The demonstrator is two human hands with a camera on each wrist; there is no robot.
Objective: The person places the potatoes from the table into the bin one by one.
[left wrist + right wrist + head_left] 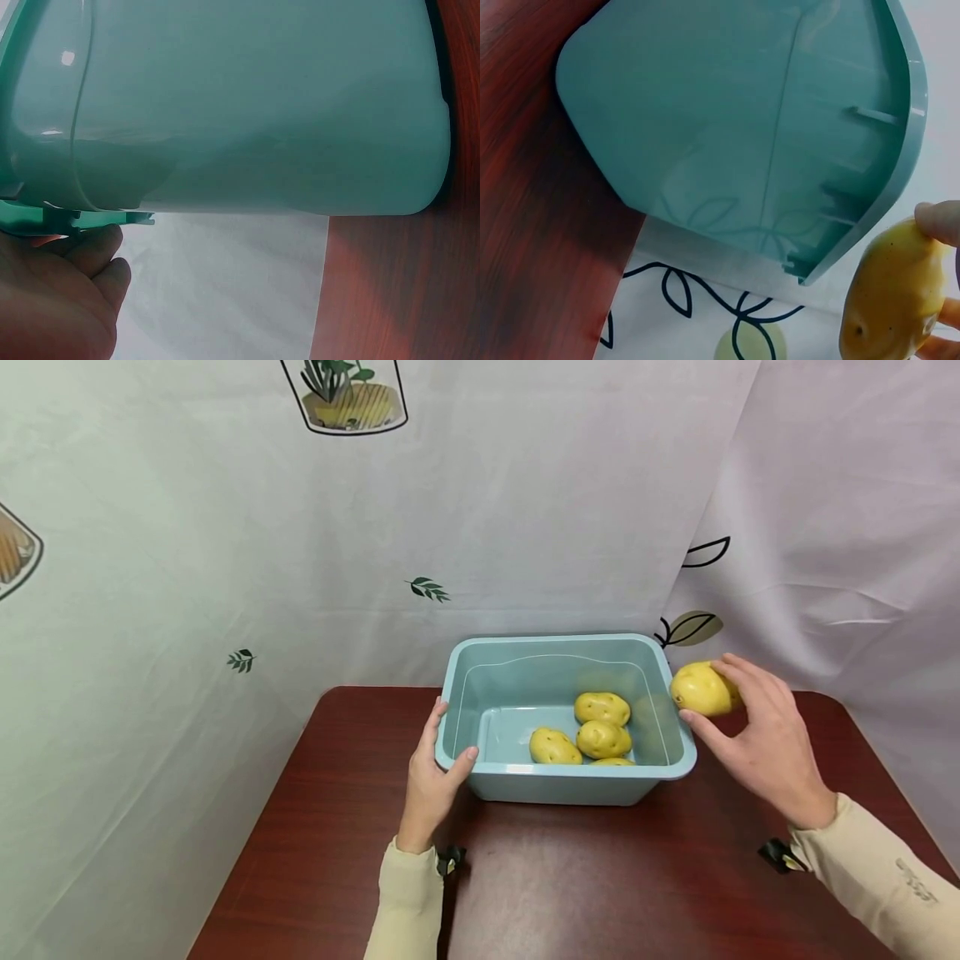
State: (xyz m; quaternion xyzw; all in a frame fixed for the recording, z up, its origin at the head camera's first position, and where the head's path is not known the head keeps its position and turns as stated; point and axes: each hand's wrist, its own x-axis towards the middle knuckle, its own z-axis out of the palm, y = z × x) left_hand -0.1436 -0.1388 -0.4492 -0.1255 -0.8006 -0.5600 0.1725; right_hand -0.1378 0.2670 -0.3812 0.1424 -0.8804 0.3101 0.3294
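A light blue plastic bin (555, 783) stands on the table with several yellow potatoes (603, 739) inside, grouped toward its right half. My left hand (433, 777) grips the bin's left rim, thumb on the front edge; in the left wrist view its curled fingers (101, 251) are under the rim. Just outside the right rim, my right hand (772, 739) holds another potato (703, 689) between thumb and fingers. The right wrist view shows this potato (892, 292) beside the bin's rim, apart from it. One potato in the bin is partly hidden behind the front wall.
The dark red wooden table (345, 860) extends in front of the bin and to both sides. Behind it hangs a pale cloth (555, 527) with printed leaves and jars, close to the bin's back. A dark band (780, 855) sits at the right wrist.
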